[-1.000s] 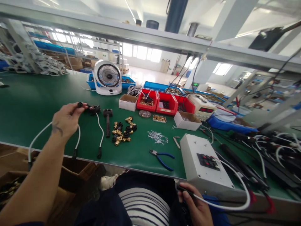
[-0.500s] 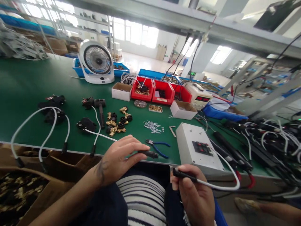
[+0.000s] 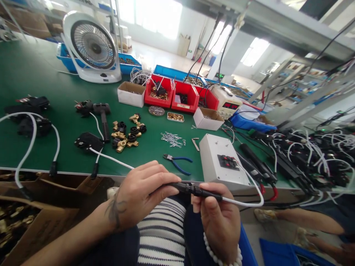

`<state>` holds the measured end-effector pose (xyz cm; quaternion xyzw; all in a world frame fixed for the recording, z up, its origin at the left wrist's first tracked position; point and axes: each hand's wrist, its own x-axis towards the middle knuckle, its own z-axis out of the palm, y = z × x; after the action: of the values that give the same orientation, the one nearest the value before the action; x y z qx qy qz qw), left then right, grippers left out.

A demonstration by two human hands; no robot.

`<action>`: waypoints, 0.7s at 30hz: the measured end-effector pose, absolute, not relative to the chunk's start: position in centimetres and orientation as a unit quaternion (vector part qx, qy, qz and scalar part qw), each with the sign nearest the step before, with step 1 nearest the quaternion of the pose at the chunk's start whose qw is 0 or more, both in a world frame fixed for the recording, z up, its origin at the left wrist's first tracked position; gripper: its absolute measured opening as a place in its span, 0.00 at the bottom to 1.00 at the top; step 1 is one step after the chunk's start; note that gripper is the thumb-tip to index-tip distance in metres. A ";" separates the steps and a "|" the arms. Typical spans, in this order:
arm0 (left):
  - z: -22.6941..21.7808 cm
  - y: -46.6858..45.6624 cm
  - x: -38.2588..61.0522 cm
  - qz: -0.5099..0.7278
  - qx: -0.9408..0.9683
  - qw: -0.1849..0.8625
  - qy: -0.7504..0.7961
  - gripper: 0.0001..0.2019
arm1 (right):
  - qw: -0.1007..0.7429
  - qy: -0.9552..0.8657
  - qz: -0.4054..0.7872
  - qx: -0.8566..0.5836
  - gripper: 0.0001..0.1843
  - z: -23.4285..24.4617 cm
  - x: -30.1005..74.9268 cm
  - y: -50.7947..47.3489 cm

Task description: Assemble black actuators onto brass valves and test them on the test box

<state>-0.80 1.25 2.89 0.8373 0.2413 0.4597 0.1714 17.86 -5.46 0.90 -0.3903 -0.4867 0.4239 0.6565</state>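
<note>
My left hand (image 3: 148, 192) is closed on a black cable connector (image 3: 180, 186), whose white cable (image 3: 113, 159) runs back to a black part (image 3: 90, 141) on the bench. Opposite it, my right hand (image 3: 217, 210) pinches a second black cable connector (image 3: 206, 194). Its white cable (image 3: 246, 203) loops up to the terminals on a grey box (image 3: 215, 151). The two connectors meet end to end above my lap; whether they are fully joined, I cannot tell. Blue-handled cutters (image 3: 179, 162) lie just behind them on the green bench (image 3: 149, 147).
Brass fittings (image 3: 122, 142) and a pile of metal clips (image 3: 171, 139) lie mid-bench. Behind stand red bins (image 3: 158, 94), white boxes (image 3: 131, 96) and a fan (image 3: 95, 48). Black tubes and tangled cables (image 3: 313, 159) crowd the right. Another person's legs (image 3: 307, 218) show at lower right.
The two connectors have come together from being apart, my right hand moving left and up toward my left hand. The camera view has shifted, so the bench items sit further left.
</note>
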 end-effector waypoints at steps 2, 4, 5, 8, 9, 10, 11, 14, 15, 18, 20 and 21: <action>2.9 1.2 -0.8 0.447 0.846 0.165 0.238 0.09 | 0.653 -0.490 0.421 -0.394 0.09 0.8 17.9 -5.6; 2.8 1.1 -0.9 0.433 0.854 0.163 0.239 0.10 | 0.652 -0.493 0.417 -0.398 0.09 0.8 17.9 -5.6; 2.7 1.1 -0.9 0.425 0.857 0.161 0.242 0.10 | 0.652 -0.494 0.415 -0.398 0.09 0.7 17.9 -5.7; 2.7 1.0 -0.9 0.413 0.865 0.142 0.246 0.11 | 0.650 -0.503 0.401 -0.405 0.08 0.7 17.8 -5.6; 2.7 1.0 -0.9 0.412 0.867 0.132 0.245 0.11 | 0.650 -0.504 0.396 -0.408 0.08 0.6 17.8 -5.5; 2.7 1.0 -0.9 0.414 0.869 0.119 0.244 0.11 | 0.649 -0.503 0.395 -0.412 0.08 0.6 17.7 -5.5; 2.8 1.0 -0.8 0.416 0.870 0.109 0.243 0.11 | 0.648 -0.499 0.398 -0.415 0.07 0.5 17.7 -5.4; 2.6 0.8 -0.5 0.414 0.871 0.100 0.246 0.11 | 0.643 -0.480 0.428 -0.415 0.08 0.0 17.9 -5.4; 2.5 0.7 -0.4 0.406 0.873 0.105 0.249 0.11 | 0.637 -0.473 0.442 -0.419 0.08 -0.3 18.2 -5.4; 1.9 0.3 -0.1 0.359 0.888 0.147 0.249 0.15 | 0.581 -0.477 0.485 -0.447 0.10 -1.3 19.8 -5.7; 1.4 0.7 -0.2 0.310 0.900 0.182 0.245 0.17 | 0.483 -0.521 0.509 -0.486 0.16 -2.1 21.3 -5.9; 1.2 1.1 -0.4 0.285 0.904 0.194 0.254 0.17 | 0.411 -0.555 0.520 -0.503 0.20 -2.3 22.2 -6.1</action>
<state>-0.45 1.15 1.23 0.9039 0.2539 0.2847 0.1936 22.21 -6.06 -2.31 -0.5027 -0.5554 0.5198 0.4107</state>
